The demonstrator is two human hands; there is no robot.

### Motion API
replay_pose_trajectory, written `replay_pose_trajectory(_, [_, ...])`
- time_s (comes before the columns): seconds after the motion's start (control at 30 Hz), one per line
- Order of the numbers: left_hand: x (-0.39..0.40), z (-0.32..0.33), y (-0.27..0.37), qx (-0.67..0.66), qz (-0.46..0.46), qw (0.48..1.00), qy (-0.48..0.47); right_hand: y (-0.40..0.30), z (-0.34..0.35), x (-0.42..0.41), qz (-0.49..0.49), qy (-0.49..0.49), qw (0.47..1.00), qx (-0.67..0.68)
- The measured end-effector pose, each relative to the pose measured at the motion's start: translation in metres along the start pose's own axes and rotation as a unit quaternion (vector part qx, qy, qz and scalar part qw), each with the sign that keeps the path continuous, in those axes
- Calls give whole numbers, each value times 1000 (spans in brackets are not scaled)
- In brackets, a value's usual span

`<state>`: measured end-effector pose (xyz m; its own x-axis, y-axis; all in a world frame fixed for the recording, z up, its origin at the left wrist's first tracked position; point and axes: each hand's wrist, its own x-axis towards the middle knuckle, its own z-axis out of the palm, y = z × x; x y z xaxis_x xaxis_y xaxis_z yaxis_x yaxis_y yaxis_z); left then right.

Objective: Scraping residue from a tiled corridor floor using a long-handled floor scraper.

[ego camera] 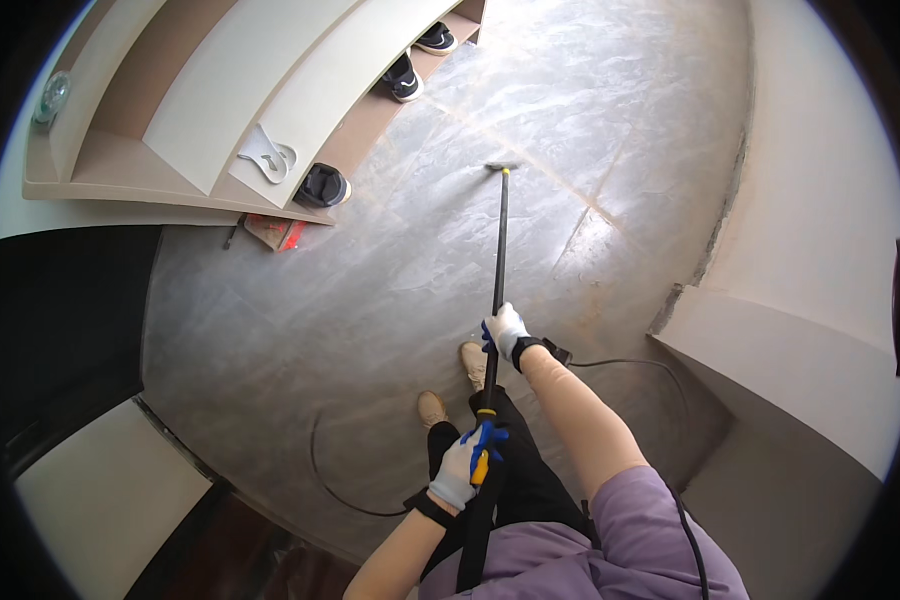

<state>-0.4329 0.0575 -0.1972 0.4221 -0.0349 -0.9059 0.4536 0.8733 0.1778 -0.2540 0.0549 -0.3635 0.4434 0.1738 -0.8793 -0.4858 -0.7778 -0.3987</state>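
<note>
A long black pole (501,247) with yellow rings runs away from my body over the grey floor. Its far end carries a narrow dark head (503,165) that rests on or just above the tiles; which one, I cannot tell. My right hand (507,330), in a white and blue glove, is wrapped around the middle of the pole. Lower down, close to my thigh, my left hand (465,457) in a matching glove grips the thicker rear part by a yellow piece (481,468). Both wrists wear black straps with cables.
At the upper left stands a shelf unit (172,161) holding dark shoes (321,185) and white insoles (272,157). A red and tan dustpan-like object (274,231) lies by its corner. A white wall (795,187) with a rough lower edge bounds the right. Black cables (630,361) hang beside me.
</note>
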Motion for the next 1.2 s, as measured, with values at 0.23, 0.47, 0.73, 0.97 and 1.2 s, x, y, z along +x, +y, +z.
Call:
replay_pose_trajectory(0.23, [-118,-66,-61,-51,-155,983,90,93,79,-116,68,-41,976,-204])
replay_pose_trajectory(0.47, [-112,-72,-51,-55,-132,985,93,77,79,-110,10,-28,991,-134])
replay_pose_trajectory(0.73, [-71,-47,-77,-37,17,979,199,38,77,-70,-10,-120,990,-79])
replay_pose_trajectory(0.97, [-193,-86,-180,-42,-95,980,171,169,122,-181,90,-215,946,-224])
replay_pose_trajectory(1.2, [-146,-59,-148,-160,-64,974,147,133,108,-151,-26,-105,959,-262])
